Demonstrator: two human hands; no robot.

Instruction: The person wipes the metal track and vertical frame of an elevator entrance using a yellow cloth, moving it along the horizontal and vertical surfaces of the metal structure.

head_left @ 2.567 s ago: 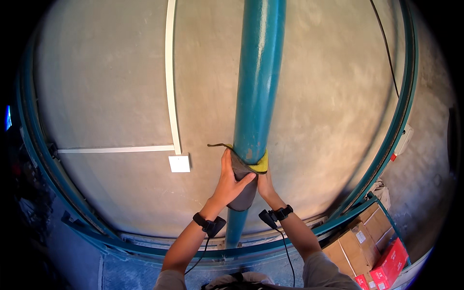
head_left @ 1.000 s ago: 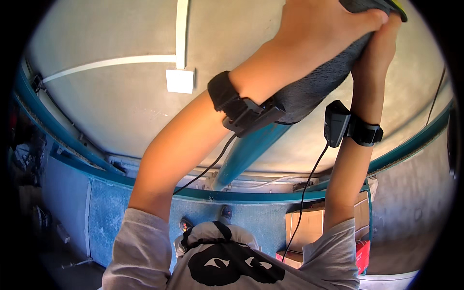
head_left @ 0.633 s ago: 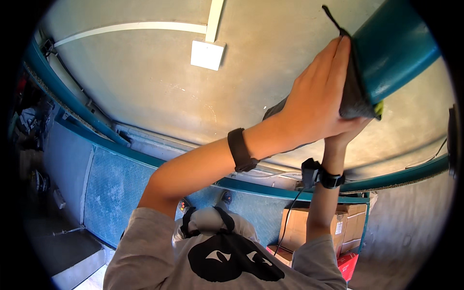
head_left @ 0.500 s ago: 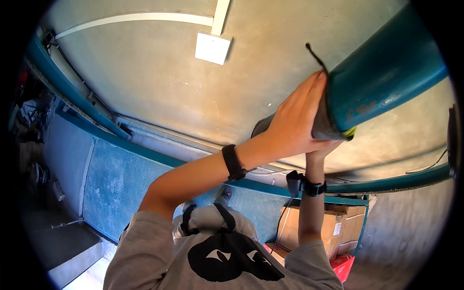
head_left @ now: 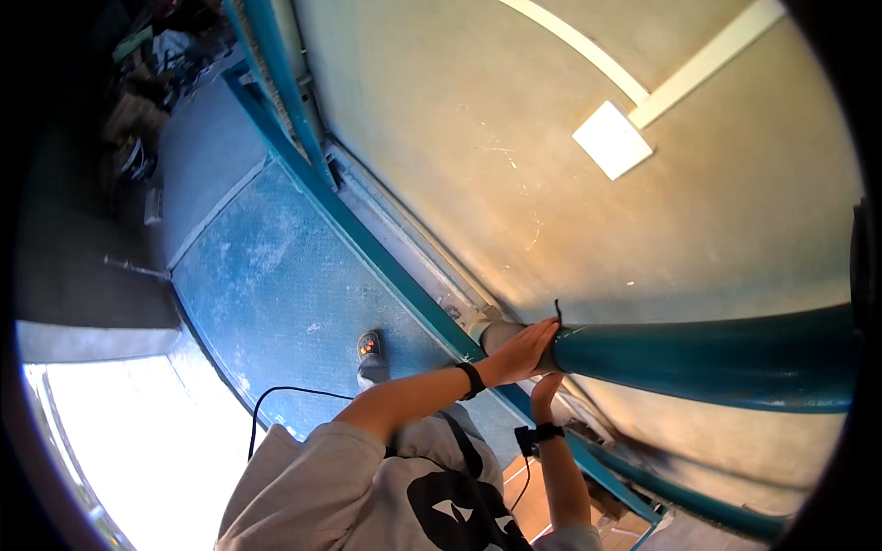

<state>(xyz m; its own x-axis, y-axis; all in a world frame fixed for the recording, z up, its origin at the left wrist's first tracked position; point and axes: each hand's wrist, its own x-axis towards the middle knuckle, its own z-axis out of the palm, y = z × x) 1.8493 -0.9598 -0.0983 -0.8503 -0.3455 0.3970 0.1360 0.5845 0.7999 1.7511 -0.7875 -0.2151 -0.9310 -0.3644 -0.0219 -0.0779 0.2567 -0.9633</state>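
Observation:
A thick teal post (head_left: 707, 363) runs in from the right edge, its lower stretch wrapped in a grey fabric sleeve (head_left: 499, 336). A thin black cord end (head_left: 558, 310) sticks up from the sleeve's edge. My left hand (head_left: 525, 354) is closed over the top of the sleeve, fingertips at the edge where bare teal paint begins. From the near side, my right hand (head_left: 546, 393) presses on the same sleeve; its fingertips are mostly hidden behind the post. Both wrists carry black bands.
A teal rail (head_left: 386, 266) runs diagonally beside the blue floor (head_left: 285, 275). Beyond stands a beige wall with a white box (head_left: 613, 140) and conduit. Cardboard boxes (head_left: 524, 487) sit by the lower rail. A black cable (head_left: 294, 388) loops at my left side. Clutter fills the upper left.
My view has turned and tilted, so the post now lies nearly level and the hands appear lower. Both hands remain on the sleeve. A shoe shows plainly on the blue floor.

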